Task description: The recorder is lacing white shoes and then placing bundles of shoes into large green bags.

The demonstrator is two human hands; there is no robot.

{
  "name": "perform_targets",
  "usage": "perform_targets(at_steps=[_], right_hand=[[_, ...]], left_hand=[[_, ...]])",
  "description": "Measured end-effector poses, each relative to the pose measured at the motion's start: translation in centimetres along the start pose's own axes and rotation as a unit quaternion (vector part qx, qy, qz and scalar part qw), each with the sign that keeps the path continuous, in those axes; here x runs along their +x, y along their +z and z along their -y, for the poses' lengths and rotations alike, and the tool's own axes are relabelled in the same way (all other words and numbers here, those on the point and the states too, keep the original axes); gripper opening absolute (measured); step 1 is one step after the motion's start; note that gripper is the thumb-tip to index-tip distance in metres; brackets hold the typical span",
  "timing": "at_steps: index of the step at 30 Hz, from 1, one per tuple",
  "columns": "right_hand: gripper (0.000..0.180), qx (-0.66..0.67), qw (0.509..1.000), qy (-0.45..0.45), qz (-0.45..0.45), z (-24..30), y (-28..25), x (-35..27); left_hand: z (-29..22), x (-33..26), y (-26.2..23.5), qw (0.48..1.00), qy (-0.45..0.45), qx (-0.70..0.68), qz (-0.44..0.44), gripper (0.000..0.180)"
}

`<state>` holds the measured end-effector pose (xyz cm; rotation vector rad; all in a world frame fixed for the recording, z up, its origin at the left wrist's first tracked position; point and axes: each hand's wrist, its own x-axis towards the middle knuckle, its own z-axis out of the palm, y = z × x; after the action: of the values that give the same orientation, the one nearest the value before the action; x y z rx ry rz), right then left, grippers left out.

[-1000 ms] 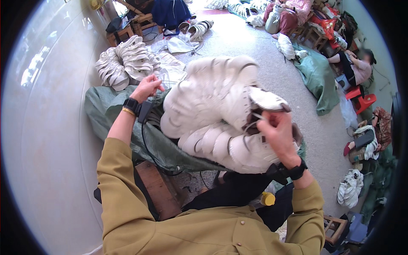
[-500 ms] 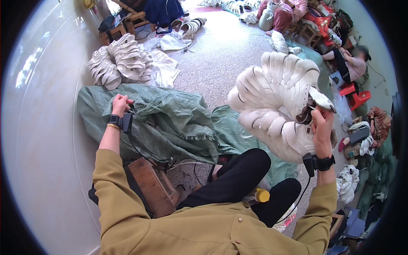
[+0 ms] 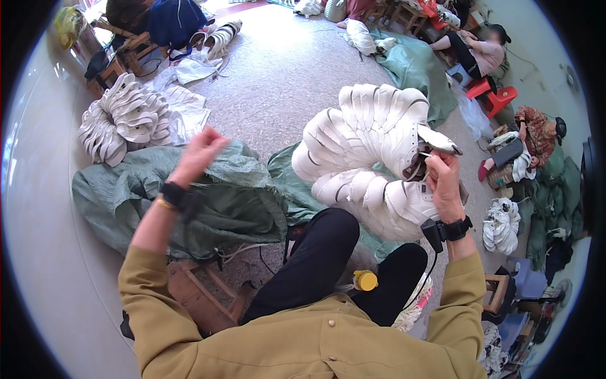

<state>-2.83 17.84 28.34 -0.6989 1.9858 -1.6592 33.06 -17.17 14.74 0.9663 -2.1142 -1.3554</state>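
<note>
A big curved bundle of white shoe uppers (image 3: 360, 129), packed edge to edge, hangs in front of me at the right. My right hand (image 3: 445, 180) is closed on its near right end, where a short piece of white cord shows by the thumb and dark lining appears between the uppers. Over the green woven sack (image 3: 158, 208) my left hand (image 3: 201, 155) is raised, blurred by motion. Its fingers look curled together, and whatever they may hold cannot be made out.
Another bundle of uppers (image 3: 126, 117) lies beyond the sack at the left. A wooden stool (image 3: 199, 294) stands by my left leg, and a yellow-capped bottle (image 3: 365, 280) sits between my legs. Seated people (image 3: 536, 136) and a red stool (image 3: 495, 101) are at the right.
My left hand has lifted off the green sack and moved right. The view has shifted, while my right hand keeps its grip on the bundle.
</note>
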Motion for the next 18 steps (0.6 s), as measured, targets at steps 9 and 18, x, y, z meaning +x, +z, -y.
perform_targets(at_steps=[9,18], right_hand=[[0.021,0.08,0.997,-0.002,0.003,1.7,0.6,0.2],[0.022,0.055,0.992,0.114,0.028,-7.2,-1.5,3.9]], left_hand=[[-2.2,1.9,18.4,0.82,-0.133,-0.52,0.2,0.061],[-0.5,3.3,19.6,0.832,-0.193,-0.446,0.268,0.035]])
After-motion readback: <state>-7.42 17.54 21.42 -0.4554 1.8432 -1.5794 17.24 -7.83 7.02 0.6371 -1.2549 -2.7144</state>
